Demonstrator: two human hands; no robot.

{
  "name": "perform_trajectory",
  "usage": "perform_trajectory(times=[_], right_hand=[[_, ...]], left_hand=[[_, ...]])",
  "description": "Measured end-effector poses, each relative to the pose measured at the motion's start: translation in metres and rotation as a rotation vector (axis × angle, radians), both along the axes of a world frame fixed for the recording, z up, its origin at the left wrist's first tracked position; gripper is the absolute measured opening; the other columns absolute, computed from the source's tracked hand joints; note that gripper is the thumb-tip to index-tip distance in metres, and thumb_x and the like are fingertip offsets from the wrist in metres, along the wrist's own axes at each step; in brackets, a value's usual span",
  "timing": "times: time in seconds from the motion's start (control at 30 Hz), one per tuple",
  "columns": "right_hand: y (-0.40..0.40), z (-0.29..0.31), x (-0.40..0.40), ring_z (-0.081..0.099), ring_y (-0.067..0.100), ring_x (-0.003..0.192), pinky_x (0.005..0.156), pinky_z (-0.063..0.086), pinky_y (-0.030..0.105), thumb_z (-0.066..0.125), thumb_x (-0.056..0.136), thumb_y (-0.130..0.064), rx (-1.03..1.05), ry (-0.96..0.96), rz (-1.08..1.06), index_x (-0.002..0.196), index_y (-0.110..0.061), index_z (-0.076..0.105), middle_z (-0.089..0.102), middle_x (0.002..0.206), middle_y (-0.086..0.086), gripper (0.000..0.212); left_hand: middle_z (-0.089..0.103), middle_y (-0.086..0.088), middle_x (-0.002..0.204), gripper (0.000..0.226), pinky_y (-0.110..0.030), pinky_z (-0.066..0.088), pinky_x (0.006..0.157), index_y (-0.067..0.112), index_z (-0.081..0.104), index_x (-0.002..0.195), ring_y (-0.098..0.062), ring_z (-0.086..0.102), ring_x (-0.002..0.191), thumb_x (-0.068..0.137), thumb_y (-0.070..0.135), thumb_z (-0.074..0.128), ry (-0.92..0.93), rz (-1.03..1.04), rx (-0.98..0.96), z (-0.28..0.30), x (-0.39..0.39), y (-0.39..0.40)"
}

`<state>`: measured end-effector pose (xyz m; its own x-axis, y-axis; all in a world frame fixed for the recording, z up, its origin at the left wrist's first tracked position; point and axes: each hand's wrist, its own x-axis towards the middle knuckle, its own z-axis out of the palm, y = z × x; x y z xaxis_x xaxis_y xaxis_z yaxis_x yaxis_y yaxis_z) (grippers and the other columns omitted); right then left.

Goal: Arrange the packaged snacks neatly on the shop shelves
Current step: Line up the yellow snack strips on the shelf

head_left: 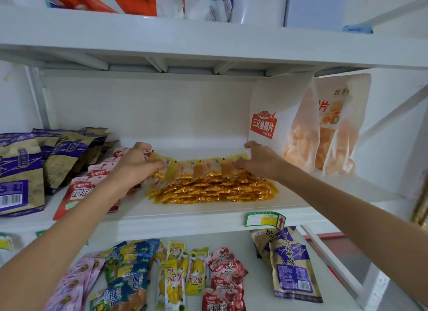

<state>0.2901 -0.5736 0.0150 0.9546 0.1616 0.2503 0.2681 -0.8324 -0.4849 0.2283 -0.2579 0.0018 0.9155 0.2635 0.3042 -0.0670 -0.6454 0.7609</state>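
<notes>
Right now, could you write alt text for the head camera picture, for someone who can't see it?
Two bare hands, left hand and right hand, hold the back row of orange snack packets on a white middle shelf. Purple bags stand left, white crisp bags right.

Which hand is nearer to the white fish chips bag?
Right. The right hand is just beside the bag; the left hand is across the orange packets.

Both bare arms are reaching forward and slightly inward. The left hand [136, 163] is lying knuckles-up with its fingers curling downward; the right hand [259, 161] is spreading palm-down, thumb toward the middle.
</notes>
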Motion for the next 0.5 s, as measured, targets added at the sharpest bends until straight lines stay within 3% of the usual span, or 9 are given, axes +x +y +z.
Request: perform_trajectory(times=[0.07,0.1,0.13,0.2,0.27,0.3,0.37,0.43,0.5], right_hand=[[-0.007,-0.005,-0.004,0.064,0.023,0.093,0.086,0.055,0.038,0.062,0.094,-0.062,-0.2,-0.151,-0.119,0.147,-0.026,0.043,0.062,0.102,0.0,0.067],[-0.011,-0.007,-0.006,0.063,0.023,0.095,0.087,0.053,0.038,0.058,0.095,-0.063,-0.261,-0.217,-0.154,0.142,-0.028,0.046,0.063,0.105,-0.001,0.06],[-0.016,-0.007,-0.006,0.063,0.022,0.095,0.086,0.054,0.037,0.055,0.095,-0.061,-0.28,-0.266,-0.156,0.138,-0.03,0.05,0.064,0.106,-0.002,0.053],[-0.023,-0.007,-0.005,0.064,0.02,0.103,0.09,0.056,0.041,0.047,0.097,-0.056,-0.208,-0.315,-0.064,0.134,-0.035,0.054,0.065,0.12,-0.001,0.043],[-0.022,-0.006,-0.005,0.055,0.019,0.128,0.106,0.048,0.046,0.037,0.104,-0.047,-0.086,-0.337,0.122,0.141,-0.039,0.053,0.055,0.144,-0.001,0.041],[-0.018,-0.007,-0.007,0.044,0.017,0.14,0.115,0.039,0.046,0.033,0.11,-0.045,-0.051,-0.301,0.23,0.148,-0.04,0.048,0.047,0.154,-0.002,0.042],[-0.008,-0.014,-0.012,0.022,0.013,0.153,0.124,0.018,0.044,0.022,0.113,-0.051,-0.095,-0.162,0.402,0.159,-0.047,0.032,0.028,0.169,-0.007,0.047],[-0.003,-0.028,-0.009,0.015,0.017,0.157,0.127,0.007,0.045,0.016,0.11,-0.057,-0.248,-0.093,0.455,0.162,-0.05,0.021,0.02,0.173,-0.007,0.053],[-0.005,-0.044,-0.001,0.032,0.02,0.152,0.129,0.017,0.051,0.016,0.11,-0.057,-0.277,-0.105,0.472,0.162,-0.049,0.022,0.033,0.167,-0.004,0.053]], left_hand=[[0.068,-0.013,0.129,0.076,-0.039,0.053,0.08,0.02,0.041,0.149,-0.028,0.067,0.104,0.091,0.059,0.07,-0.022,0.089,0.352,-0.002,-0.003,0.004],[0.068,-0.013,0.13,0.079,-0.041,0.054,0.081,0.022,0.039,0.151,-0.033,0.066,0.111,0.092,0.07,0.06,-0.033,0.139,0.503,-0.002,-0.006,0.004],[0.07,-0.012,0.121,0.079,-0.039,0.053,0.074,0.024,0.038,0.151,-0.034,0.066,0.107,0.093,0.077,0.048,-0.053,0.195,0.636,-0.002,-0.008,0.003],[0.065,-0.001,0.083,0.075,-0.031,0.04,0.059,0.028,0.043,0.147,-0.029,0.061,0.079,0.094,0.08,0.033,-0.125,0.3,0.823,-0.001,-0.013,0.0],[0.054,0.004,0.071,0.066,-0.03,0.038,0.059,0.032,0.049,0.143,-0.025,0.054,0.069,0.097,0.075,0.031,-0.237,0.286,0.846,-0.004,-0.013,-0.001],[0.06,0.002,0.083,0.064,-0.032,0.046,0.065,0.035,0.05,0.144,-0.025,0.059,0.077,0.097,0.074,0.03,-0.265,0.198,0.804,-0.007,-0.011,-0.002],[0.057,0.002,0.137,0.063,-0.047,0.053,0.097,0.045,0.044,0.151,-0.023,0.058,0.122,0.097,0.073,0.027,-0.221,-0.098,0.665,-0.014,-0.007,-0.013],[0.026,0.018,0.166,0.058,-0.056,0.027,0.121,0.056,0.035,0.154,-0.014,0.026,0.152,0.098,0.07,0.025,-0.147,-0.337,0.577,-0.025,-0.005,-0.03],[0.013,0.027,0.168,0.054,-0.053,0.018,0.122,0.06,0.03,0.154,-0.007,0.015,0.152,0.101,0.068,0.023,-0.128,-0.431,0.617,-0.039,-0.003,-0.042]])
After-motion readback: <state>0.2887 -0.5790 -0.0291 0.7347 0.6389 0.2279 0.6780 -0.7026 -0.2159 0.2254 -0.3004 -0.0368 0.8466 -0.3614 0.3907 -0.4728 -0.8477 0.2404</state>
